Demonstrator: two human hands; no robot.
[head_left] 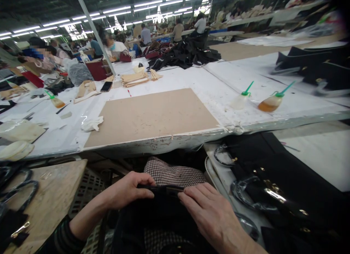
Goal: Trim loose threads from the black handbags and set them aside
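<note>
Pinching left hand (129,190): closed on the far edge of the black piece (155,212), toward its left
Black piece direction: over the near checkered cloth (175,170), long axis of that edge running left to right
Right hand (206,208): fingers closed over the edge's right end, thumb hidden
Table (197,79): white, brown board (155,117) near, amber-filled bottle (269,104) right
Room: people (146,35) far under tube lights (148,3)
</note>
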